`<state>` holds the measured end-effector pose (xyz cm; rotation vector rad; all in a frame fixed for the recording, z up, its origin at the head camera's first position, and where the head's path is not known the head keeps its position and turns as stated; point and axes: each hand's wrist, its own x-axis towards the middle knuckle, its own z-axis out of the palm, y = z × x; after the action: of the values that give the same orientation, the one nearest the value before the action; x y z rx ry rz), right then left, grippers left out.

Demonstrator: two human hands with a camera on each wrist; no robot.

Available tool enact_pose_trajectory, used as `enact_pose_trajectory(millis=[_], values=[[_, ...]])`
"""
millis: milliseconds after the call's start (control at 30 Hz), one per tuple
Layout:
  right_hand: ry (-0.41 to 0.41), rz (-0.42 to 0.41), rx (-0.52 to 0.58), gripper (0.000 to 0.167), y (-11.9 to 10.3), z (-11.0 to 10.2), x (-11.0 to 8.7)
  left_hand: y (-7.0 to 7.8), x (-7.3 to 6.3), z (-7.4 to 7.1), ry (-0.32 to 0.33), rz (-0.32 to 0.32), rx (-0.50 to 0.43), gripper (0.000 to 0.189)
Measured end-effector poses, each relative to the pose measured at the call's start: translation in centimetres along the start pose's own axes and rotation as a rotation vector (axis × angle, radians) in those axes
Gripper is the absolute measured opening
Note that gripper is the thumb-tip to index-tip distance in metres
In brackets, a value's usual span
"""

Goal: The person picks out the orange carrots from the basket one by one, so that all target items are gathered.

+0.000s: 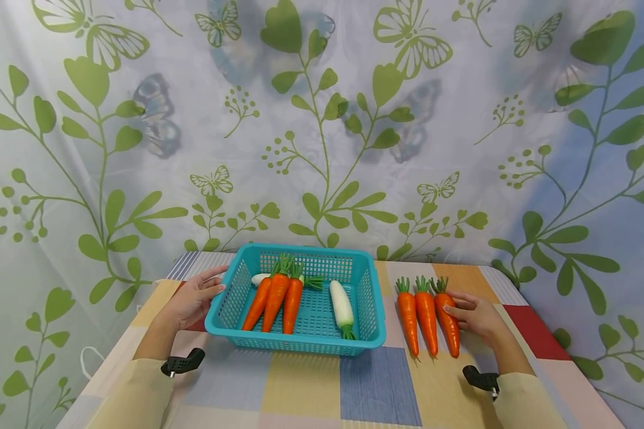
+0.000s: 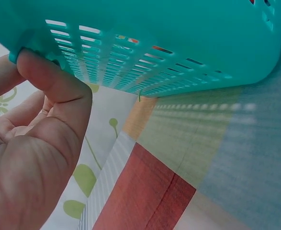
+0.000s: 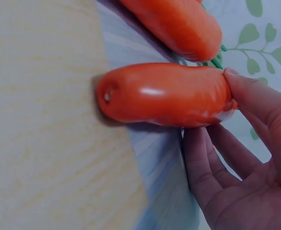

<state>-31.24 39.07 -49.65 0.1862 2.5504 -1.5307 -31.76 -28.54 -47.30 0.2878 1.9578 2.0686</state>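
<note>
Pinching the left rim of the basket (image 1: pixel 300 339), likely to steady it by the far edge of the bench (image 1: pixel 305 387), the left hand (image 1: pixel 193 301) works well apart from the right hand (image 1: pixel 477 314), which grips the rightmost carrot (image 1: pixel 449 330) near its leaves, toward the right edge.

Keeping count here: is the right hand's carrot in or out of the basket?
Out: the carrot is right of the basket, pinched by the right hand.
</note>
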Motion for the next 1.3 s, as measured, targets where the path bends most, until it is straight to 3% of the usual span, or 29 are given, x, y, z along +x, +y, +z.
enact_pose_trajectory(millis=[633, 767, 1000, 1300], values=[[0.008, -0.023, 0.0, 0.075, -0.1, 0.4, -0.6, 0.2, 0.2, 0.1, 0.022, -0.007, 0.013, 0.069], [0.043, -0.027, -0.071, 0.074, -0.8, 0.5, -0.9, 0.1, 0.2, 0.2, 0.014, -0.011, 0.007, 0.071], [0.128, -0.125, -0.262, 0.07, -2.3, 0.9, -1.4, 0.1, 0.2, 0.1, 0.015, -0.009, 0.039, 0.072], [0.171, -0.2, -0.276, 0.063, -5.1, 2.1, -2.2, 0.2, 0.0, 0.1, 0.006, 0.0, 0.025, 0.07]])
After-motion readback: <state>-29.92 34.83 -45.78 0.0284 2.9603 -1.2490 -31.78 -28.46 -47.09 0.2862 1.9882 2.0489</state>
